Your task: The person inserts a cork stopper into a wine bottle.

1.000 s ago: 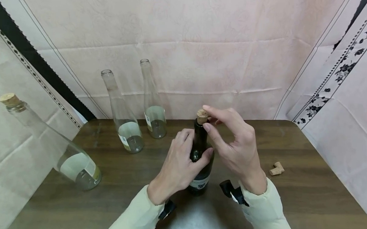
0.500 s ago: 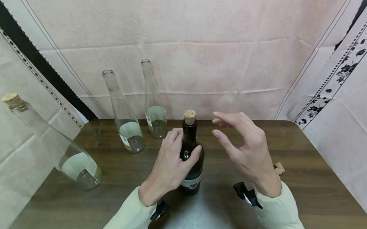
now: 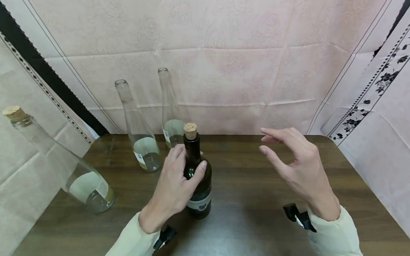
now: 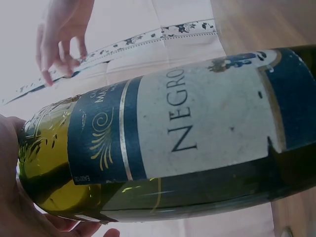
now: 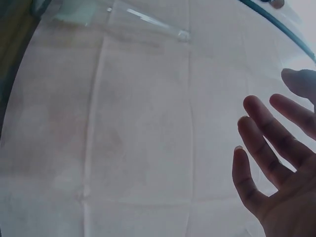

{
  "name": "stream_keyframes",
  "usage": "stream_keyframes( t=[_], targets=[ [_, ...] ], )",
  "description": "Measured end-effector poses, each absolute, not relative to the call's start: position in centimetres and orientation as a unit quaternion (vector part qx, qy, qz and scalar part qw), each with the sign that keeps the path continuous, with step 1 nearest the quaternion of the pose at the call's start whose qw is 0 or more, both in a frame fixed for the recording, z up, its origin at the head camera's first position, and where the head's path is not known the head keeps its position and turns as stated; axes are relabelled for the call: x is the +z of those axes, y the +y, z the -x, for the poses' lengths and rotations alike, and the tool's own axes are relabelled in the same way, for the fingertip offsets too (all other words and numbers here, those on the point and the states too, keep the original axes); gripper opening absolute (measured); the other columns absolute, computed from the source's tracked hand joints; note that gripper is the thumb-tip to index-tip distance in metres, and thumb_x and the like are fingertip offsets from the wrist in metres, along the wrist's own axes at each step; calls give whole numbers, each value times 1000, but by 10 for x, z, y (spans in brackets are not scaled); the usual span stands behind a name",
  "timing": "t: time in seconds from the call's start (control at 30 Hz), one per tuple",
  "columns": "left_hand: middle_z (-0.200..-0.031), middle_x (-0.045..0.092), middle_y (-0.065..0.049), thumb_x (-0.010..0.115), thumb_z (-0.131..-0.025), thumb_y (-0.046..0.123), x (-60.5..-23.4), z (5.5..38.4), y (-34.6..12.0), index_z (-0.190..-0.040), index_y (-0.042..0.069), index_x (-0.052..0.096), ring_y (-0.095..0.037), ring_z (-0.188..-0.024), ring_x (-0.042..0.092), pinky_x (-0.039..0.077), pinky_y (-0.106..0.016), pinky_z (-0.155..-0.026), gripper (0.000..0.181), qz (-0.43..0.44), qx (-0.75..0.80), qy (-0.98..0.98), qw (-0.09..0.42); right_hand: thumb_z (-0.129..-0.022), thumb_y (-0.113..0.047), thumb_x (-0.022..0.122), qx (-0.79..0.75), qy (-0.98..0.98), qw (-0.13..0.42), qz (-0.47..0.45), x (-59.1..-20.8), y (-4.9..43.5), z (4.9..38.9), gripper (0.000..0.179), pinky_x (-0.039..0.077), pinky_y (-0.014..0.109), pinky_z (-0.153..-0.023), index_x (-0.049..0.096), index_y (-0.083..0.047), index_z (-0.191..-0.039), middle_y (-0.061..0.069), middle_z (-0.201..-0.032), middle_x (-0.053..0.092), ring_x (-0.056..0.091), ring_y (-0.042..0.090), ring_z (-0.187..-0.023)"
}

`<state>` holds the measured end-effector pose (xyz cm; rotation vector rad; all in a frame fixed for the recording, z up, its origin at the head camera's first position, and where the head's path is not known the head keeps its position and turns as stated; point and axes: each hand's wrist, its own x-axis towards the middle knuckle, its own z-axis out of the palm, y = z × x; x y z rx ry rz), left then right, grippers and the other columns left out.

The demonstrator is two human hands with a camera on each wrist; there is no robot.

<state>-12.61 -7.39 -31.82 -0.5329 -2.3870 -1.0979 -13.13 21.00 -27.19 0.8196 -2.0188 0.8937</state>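
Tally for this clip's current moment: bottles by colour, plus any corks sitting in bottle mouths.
Dark green bottle, held by the left hand: 1
Clear bottles: 3
Corks in bottle mouths, one in the dark green bottle and one in the leftmost clear bottle: 2
Total: 6
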Motion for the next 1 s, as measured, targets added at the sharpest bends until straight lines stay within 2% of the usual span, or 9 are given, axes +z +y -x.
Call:
stream_keyframes(
  t=[0.17,0.33,0.57,0.73,0.83,1.0],
  targets=[
    [-120,59,4,64,-99,37,-319,127,-87,-117,20,66,-14,-108,49,46,-40,-91,25,186,-402,-867,229,-80,1,79,315,-817,370,-312,-279,226,136,47,41,13,-96,72,-11,-125,4,-98,74,62,12,-97],
    [-122,60,2,64,-98,34,-318,129,-98,-118,18,66,-16,-112,50,44,-42,-95,25,175,-405,-868,229,-79,2,81,285,-845,344,-295,-287,246,142,47,38,11,-95,72,-13,-123,-1,-97,72,61,12,-96],
    [-119,61,1,67,-95,27,-317,131,-113,-112,16,69,-19,-117,51,42,-43,-98,20,161,-406,-863,254,-84,-4,81,242,-886,306,-249,-301,275,151,32,39,14,-89,73,-13,-113,-4,-100,72,61,10,-96],
    [-113,66,-1,69,-90,18,-317,136,-121,-105,13,70,-19,-116,56,43,-42,-98,16,154,-411,-850,290,-92,-17,76,221,-928,225,-198,-310,299,161,16,45,19,-84,74,-21,-107,-10,-96,73,62,4,-89],
    [-113,66,-1,69,-89,16,-316,138,-125,-104,14,70,-18,-113,59,46,-42,-96,15,139,-419,-848,294,-95,-22,73,211,-945,163,-187,-316,316,168,9,52,23,-80,74,-21,-104,-10,-93,74,64,1,-86],
    [-114,65,-1,67,-89,16,-313,140,-132,-104,15,69,-19,-110,60,46,-43,-94,15,107,-424,-851,290,-98,-25,69,201,-964,66,-160,-327,342,177,10,55,30,-76,75,-17,-101,-4,-94,74,66,6,-85]
  ],
)
